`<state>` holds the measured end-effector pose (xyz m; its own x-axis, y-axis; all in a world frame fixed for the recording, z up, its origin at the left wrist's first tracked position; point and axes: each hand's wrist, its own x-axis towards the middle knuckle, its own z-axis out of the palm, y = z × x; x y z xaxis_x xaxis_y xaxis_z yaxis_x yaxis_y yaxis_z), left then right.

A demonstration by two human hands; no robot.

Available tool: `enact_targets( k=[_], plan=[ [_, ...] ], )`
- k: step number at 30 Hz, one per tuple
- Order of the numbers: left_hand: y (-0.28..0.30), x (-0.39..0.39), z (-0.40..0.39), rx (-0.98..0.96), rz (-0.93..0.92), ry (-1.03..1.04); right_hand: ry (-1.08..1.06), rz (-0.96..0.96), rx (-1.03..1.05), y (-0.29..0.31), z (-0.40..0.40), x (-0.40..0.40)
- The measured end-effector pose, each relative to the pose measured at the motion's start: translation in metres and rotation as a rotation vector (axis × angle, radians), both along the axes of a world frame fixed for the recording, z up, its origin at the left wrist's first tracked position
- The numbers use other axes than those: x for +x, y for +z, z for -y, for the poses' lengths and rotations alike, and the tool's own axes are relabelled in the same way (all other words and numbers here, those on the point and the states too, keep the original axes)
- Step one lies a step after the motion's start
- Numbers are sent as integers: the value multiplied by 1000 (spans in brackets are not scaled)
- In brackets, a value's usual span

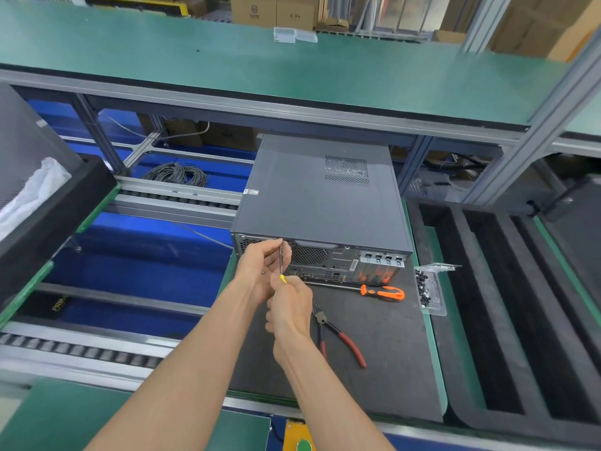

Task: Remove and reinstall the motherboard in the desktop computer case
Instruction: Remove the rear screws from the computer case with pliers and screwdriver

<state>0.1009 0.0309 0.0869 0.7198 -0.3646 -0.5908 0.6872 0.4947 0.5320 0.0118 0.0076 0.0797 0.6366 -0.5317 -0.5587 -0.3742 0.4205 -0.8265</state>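
With the right hand (289, 304) gripping the screwdriver (281, 265) and the left hand (260, 265) pinching its shaft, keep the tip square in the screw at the 9 o'clock corner of the computer case (318, 196).

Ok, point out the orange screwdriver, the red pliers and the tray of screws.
Orange screwdriver (383, 292): head view, on its handle.
Red pliers (348, 345): head view, on one red grip.
Tray of screws (434, 299): head view, on its clear plastic rim.

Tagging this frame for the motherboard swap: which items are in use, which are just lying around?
In use: computer case; yellow-handled screwdriver, held by both hands, left, right.

Lying about: orange screwdriver; red-handled pliers; tray of screws; cable coil.
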Motion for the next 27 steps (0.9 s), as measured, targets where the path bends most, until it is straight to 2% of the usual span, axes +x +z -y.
enact_targets(
  k=[7, 9, 14, 16, 20, 23, 27],
  plan=[
    [-6, -9, 3, 90, -54, 142, 6, -17, -84, 3, 3, -6],
    [-11, -10, 1, 64, -78, 171, -9, -5, -83, 2, 6, -7],
    [-16, -8, 4, -4, -31, 59, -119, 52, -33, 7, 23, -6],
    [-14, -8, 10, 52, 1, -25, -197, 73, 3, 11, 33, -4],
    [-8, -12, 29, 336, 132, -160, -351, 96, 55, 14, 54, 4],
    [-7, -14, 45, 446, 179, -82, -375, 67, 77, 12, 68, 11],
    [-9, -14, 58, 456, 129, 27, -398, 81, 150, 6, 79, 22]
  ],
)
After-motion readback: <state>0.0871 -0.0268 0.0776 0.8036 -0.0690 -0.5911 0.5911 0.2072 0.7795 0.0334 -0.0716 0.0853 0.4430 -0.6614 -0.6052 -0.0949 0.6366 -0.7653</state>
